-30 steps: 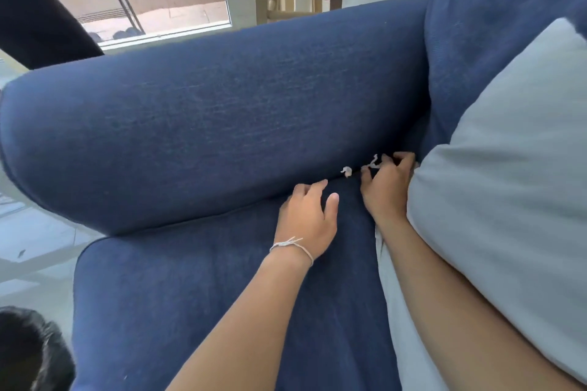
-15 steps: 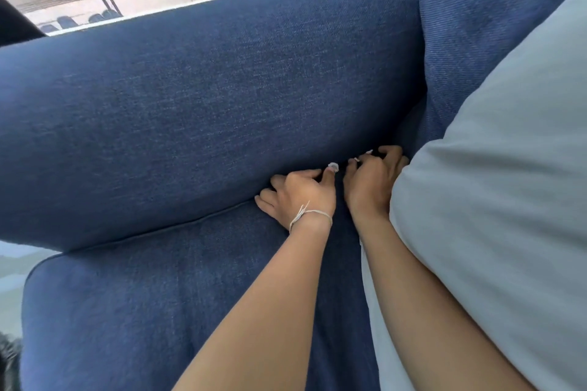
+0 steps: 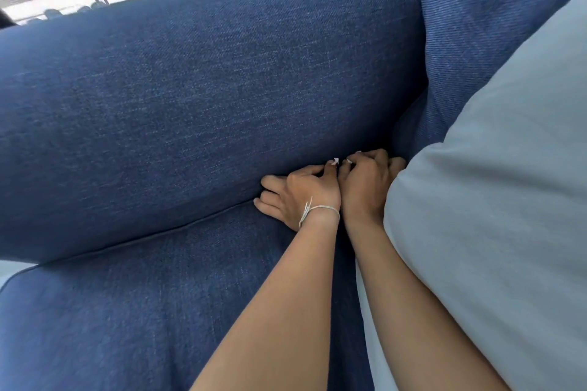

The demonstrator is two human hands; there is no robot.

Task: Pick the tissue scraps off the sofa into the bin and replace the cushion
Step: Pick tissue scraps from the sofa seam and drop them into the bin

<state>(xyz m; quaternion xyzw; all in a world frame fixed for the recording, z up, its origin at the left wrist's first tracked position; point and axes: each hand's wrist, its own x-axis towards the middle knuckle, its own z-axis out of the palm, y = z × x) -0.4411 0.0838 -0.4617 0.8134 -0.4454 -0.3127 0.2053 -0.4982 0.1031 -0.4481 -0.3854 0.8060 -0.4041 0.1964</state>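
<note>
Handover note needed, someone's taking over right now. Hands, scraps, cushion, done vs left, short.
Left hand: at the crease between seat and armrest of the sofa, thumb and forefinger pinching a white tissue scrap.
Right hand: right beside it, fingers curled at the same crease, a second scrap at its fingertips; whether it is gripped is unclear.
Grey cushion: to the right, resting against the right forearm, not yet replaced.
Bin: not in view.
Done: one scrap pinched.
Left: secure the second scrap, drop both in the bin, check the crease, reset the cushion.
</note>
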